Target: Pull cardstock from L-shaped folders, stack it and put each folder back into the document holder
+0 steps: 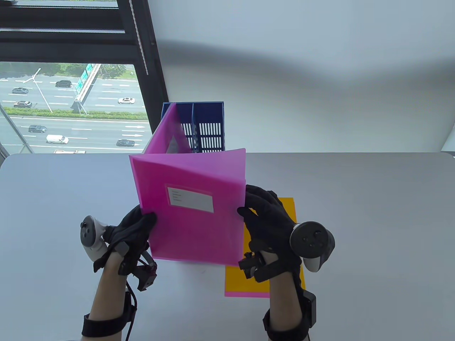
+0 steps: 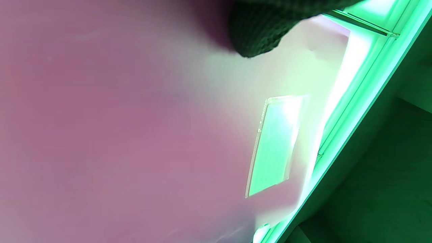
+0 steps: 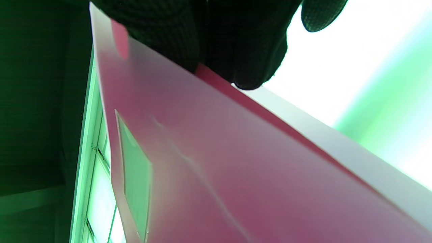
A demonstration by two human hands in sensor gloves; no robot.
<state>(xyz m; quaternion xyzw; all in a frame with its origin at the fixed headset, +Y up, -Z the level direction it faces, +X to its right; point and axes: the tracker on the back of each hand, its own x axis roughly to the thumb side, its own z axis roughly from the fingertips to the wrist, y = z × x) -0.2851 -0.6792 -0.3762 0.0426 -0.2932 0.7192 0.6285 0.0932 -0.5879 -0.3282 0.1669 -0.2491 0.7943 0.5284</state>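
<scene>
I hold the pink folder [image 1: 192, 209] upright, left hand [image 1: 133, 227] and right hand [image 1: 270, 220] pinching its side edges. The blue document holder [image 1: 209, 128] stands directly beyond it; the long axis is vertical.

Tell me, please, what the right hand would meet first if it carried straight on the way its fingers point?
The right hand already grips the pink folder by its right edge. Its fingers point up-left across the table, so beyond that folder the blue holder probably comes next, though depth is unclear.
</scene>
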